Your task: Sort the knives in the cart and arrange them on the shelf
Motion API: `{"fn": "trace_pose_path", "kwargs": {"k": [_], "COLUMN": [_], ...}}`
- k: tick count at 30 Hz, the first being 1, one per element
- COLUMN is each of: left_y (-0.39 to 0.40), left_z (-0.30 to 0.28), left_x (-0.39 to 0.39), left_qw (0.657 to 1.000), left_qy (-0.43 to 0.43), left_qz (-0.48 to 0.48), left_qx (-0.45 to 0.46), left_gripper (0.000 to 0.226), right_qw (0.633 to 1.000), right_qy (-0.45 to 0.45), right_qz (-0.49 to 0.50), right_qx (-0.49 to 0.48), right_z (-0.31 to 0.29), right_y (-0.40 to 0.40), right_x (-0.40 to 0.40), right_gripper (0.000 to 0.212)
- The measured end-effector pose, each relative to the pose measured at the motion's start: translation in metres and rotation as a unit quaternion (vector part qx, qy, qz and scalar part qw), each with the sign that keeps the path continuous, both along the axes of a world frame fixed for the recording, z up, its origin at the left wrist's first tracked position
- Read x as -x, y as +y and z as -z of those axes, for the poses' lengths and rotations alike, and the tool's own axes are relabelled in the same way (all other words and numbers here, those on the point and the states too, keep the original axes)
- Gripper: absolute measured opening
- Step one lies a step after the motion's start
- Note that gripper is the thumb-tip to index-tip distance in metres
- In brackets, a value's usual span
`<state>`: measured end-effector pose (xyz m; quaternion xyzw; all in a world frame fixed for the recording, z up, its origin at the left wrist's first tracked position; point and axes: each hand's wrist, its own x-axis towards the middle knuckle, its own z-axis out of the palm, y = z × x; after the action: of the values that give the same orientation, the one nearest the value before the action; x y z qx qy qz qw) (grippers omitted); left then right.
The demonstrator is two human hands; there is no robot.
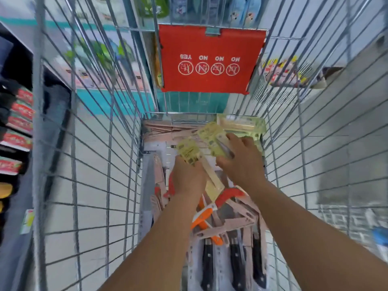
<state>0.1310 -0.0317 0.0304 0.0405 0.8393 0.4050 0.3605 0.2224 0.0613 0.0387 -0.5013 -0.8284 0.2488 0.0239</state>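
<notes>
Both my hands reach down into a wire shopping cart full of packaged knives. My left hand grips a pale yellow-green knife pack by its card. A second yellow-green pack is held in my right hand, just right of the first. A third yellow-green pack lies at the cart's far end. Below my wrists lie orange-handled knives, pink-carded packs and black-handled knives.
A red child-seat flap with warning symbols hangs at the cart's far end. Store shelves with red packages stand on the left, beyond the cart wall. More goods show through the wire on the right.
</notes>
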Motion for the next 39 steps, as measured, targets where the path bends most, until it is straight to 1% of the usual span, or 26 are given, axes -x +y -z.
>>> {"fn": "trace_pose_path", "kwargs": {"k": [3, 6, 10, 13, 15, 17, 18, 19, 20, 22, 23, 24, 25, 26, 28, 29, 30, 31, 33, 34, 35, 36, 37, 39], "left_y": [0.019, 0.033, 0.047, 0.056, 0.061, 0.066, 0.068, 0.071, 0.073, 0.082, 0.086, 0.089, 0.095, 0.101, 0.107, 0.111, 0.114, 0.116, 0.114, 0.111, 0.107, 0.102, 0.098, 0.092], "left_z": [0.007, 0.012, 0.016, 0.022, 0.033, 0.038, 0.042, 0.044, 0.047, 0.044, 0.034, 0.028, 0.025, 0.029, 0.031, 0.032, 0.033, 0.036, 0.039, 0.04, 0.042, 0.045, 0.048, 0.054], "left_x": [0.0, 0.001, 0.001, 0.001, 0.001, 0.001, -0.001, -0.002, -0.005, -0.007, -0.01, -0.013, -0.014, -0.017, -0.023, -0.025, -0.029, -0.032, -0.035, -0.034, -0.032, -0.03, -0.028, -0.025], "left_qw": [0.999, 0.998, 0.993, 0.988, 0.981, 0.973, 0.967, 0.956, 0.948, 0.922, 0.935, 0.955, 0.928, 0.889, 0.881, 0.886, 0.909, 0.924, 0.958, 0.973, 0.981, 0.985, 0.987, 0.982], "left_qy": [-0.033, -0.053, -0.086, -0.12, -0.154, -0.189, -0.205, -0.226, -0.241, -0.3, -0.289, -0.253, -0.298, -0.351, -0.374, -0.385, -0.367, -0.352, -0.274, -0.213, -0.155, -0.105, -0.065, -0.021], "left_qz": [0.004, -0.008, -0.06, -0.075, -0.102, -0.126, -0.144, -0.175, -0.198, -0.237, -0.206, -0.156, -0.223, -0.284, -0.281, -0.252, -0.193, -0.146, -0.076, -0.033, -0.001, 0.033, 0.072, 0.164], "left_qx": [-0.02, -0.035, -0.06, -0.054, -0.056, -0.048, -0.051, -0.061, -0.067, -0.067, -0.017, 0.006, -0.011, -0.072, -0.07, -0.063, -0.041, -0.023, 0.044, 0.087, 0.118, 0.131, 0.125, 0.089], "left_gripper": [0.017, 0.014, 0.009, 0.005, 0.007, 0.005, 0.006, 0.003, 0.007, 0.021, 0.024, 0.027, 0.029, 0.031, 0.029, 0.024, 0.02, 0.023, 0.049, 0.056, 0.061, 0.065, 0.068, 0.071], "right_qw": [0.994, 0.988, 0.975, 0.968, 0.968, 0.975, 0.982, 0.988, 0.99, 0.991, 0.991, 0.99, 0.988, 0.986, 0.986, 0.988, 0.989, 0.99, 0.992, 0.992, 0.993, 0.994, 0.994, 0.993], "right_qy": [-0.089, -0.113, -0.145, -0.187, -0.209, -0.189, -0.158, -0.122, -0.087, -0.04, -0.022, -0.007, 0.006, 0.014, 0.006, -0.009, -0.025, -0.04, -0.038, -0.035, -0.046, -0.066, -0.079, -0.094], "right_qz": [-0.024, -0.06, -0.107, -0.095, -0.066, -0.031, -0.003, 0.029, 0.056, 0.078, 0.08, 0.082, 0.09, 0.1, 0.126, 0.131, 0.128, 0.12, 0.118, 0.118, 0.106, 0.09, 0.078, 0.065], "right_qx": [-0.054, -0.089, -0.128, -0.135, -0.125, -0.111, -0.103, -0.095, -0.091, -0.101, -0.108, -0.115, -0.124, -0.13, -0.105, -0.082, -0.069, -0.054, -0.009, 0.011, 0.017, 0.012, 0.009, 0.009], "right_z": [0.002, 0.004, 0.013, 0.027, 0.034, 0.034, 0.032, 0.029, 0.026, 0.025, 0.028, 0.032, 0.037, 0.042, 0.051, 0.056, 0.06, 0.065, 0.069, 0.07, 0.07, 0.071, 0.071, 0.071], "right_y": [0.035, 0.065, 0.096, 0.113, 0.117, 0.113, 0.108, 0.102, 0.096, 0.081, 0.073, 0.064, 0.057, 0.051, 0.044, 0.043, 0.043, 0.044, 0.047, 0.048, 0.048, 0.048, 0.047, 0.045], "right_x": [0.003, 0.01, 0.023, 0.023, 0.019, 0.018, 0.018, 0.019, 0.019, 0.016, 0.013, 0.01, 0.007, 0.003, -0.003, -0.006, -0.008, -0.011, -0.014, -0.014, -0.015, -0.015, -0.015, -0.016], "right_gripper": [0.064, 0.062, 0.063, 0.063, 0.068, 0.074, 0.073, 0.068, 0.06, 0.044, 0.038, 0.032, 0.029, 0.027, 0.027, 0.03, 0.035, 0.04, 0.047, 0.052, 0.058, 0.064, 0.068, 0.073]}}
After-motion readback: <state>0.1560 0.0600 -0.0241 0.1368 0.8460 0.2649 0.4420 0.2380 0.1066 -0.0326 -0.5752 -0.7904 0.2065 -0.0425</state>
